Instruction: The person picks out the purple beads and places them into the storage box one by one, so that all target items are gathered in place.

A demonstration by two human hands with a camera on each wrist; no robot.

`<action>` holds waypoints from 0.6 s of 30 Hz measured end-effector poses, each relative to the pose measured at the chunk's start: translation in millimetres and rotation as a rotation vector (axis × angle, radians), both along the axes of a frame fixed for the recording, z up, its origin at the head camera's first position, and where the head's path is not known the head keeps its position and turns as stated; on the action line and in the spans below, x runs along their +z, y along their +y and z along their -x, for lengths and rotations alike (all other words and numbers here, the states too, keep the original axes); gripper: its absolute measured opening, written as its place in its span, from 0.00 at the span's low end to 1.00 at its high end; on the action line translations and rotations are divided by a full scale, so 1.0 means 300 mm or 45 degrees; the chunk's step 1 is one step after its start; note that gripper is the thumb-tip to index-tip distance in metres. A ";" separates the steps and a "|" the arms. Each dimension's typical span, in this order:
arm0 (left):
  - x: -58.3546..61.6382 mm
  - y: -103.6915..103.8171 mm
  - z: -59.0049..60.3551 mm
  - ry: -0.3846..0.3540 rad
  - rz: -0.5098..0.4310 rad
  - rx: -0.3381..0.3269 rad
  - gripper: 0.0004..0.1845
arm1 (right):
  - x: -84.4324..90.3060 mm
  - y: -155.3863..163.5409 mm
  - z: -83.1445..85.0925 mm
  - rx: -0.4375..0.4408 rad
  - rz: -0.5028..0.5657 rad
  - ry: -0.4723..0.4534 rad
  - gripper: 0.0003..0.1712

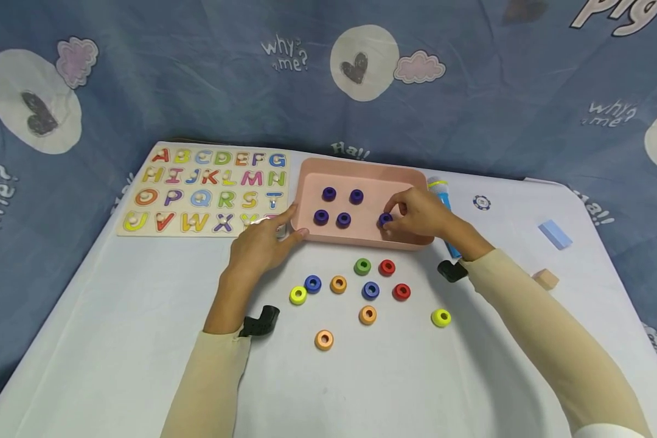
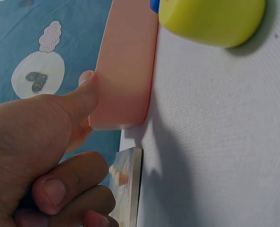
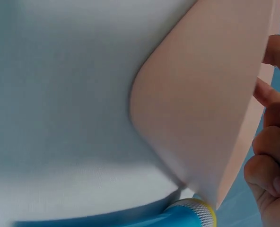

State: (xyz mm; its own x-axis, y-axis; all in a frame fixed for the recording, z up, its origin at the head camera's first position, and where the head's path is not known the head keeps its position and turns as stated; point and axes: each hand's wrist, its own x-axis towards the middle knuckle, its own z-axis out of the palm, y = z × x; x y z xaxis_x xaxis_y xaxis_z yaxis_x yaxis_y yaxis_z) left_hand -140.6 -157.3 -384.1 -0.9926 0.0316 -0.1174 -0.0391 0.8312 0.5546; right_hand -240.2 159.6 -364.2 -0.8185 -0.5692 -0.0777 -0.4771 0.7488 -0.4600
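A pink tray (image 1: 361, 239) stands at the back of the table with several dark purple rings (image 1: 328, 194) inside. My left hand (image 1: 260, 246) holds the tray's near left corner between thumb and index finger. In the left wrist view, that thumb lies against the tray's rim (image 2: 123, 71) while the other fingers curl in. Reaching over the tray's right side, my right hand (image 1: 416, 213) pinches a dark purple ring (image 1: 385, 219) low over the tray floor. The tray wall (image 3: 192, 94) hides this ring in the right wrist view.
Loose green (image 1: 362, 266), red, blue, orange and yellow rings lie in front of the tray. An alphabet board (image 1: 208, 194) lies on the left. Right of the tray are a blue microphone-like object (image 1: 438, 185), a chip (image 1: 482, 202), a blue block (image 1: 555, 235) and a wooden block (image 1: 546, 279).
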 end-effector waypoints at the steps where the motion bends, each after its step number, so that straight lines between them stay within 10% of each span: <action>1: 0.001 0.000 0.000 0.001 0.001 0.001 0.36 | -0.001 0.001 0.002 -0.010 -0.006 -0.006 0.15; 10: -0.003 -0.001 0.001 -0.003 0.003 0.007 0.36 | -0.002 0.017 -0.008 -0.069 -0.001 -0.008 0.23; 18: -0.011 0.002 0.001 -0.026 -0.006 0.009 0.36 | 0.034 -0.009 -0.147 -0.292 -0.034 0.177 0.26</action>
